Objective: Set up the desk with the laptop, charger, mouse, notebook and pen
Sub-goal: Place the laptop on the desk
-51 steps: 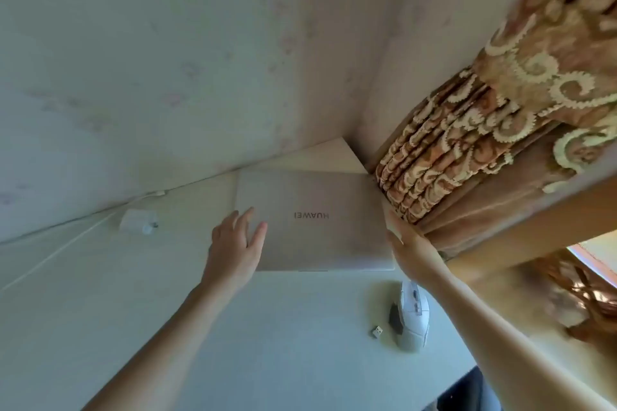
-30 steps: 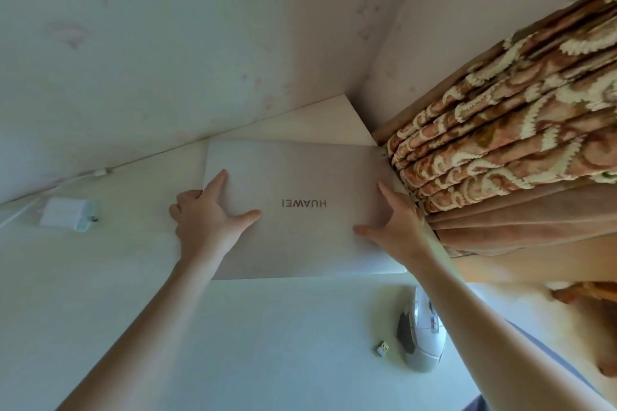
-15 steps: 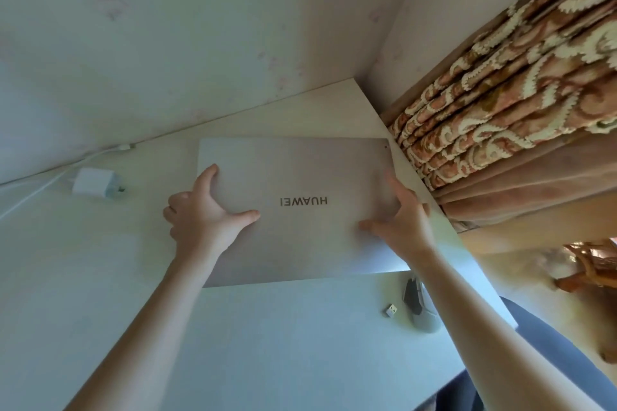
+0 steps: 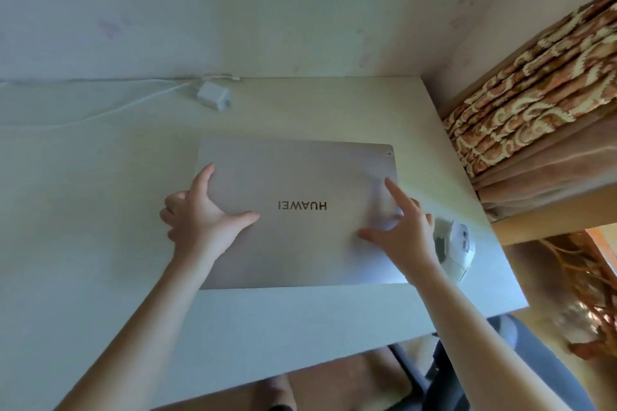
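While closed on the tabletop (image 4: 83, 210), the laptop (image 4: 300, 170) is gripped at both sides by left hand (image 4: 200, 220) and right hand (image 4: 404, 233).

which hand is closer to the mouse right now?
Right. The right hand grips the right edge of the laptop, directly beside the mouse and partly hiding it. The left hand grips the left edge, across the laptop from the mouse.

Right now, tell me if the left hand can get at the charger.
Probably yes: only bare desk lies between the left hand and the charger, though that hand grips the laptop.
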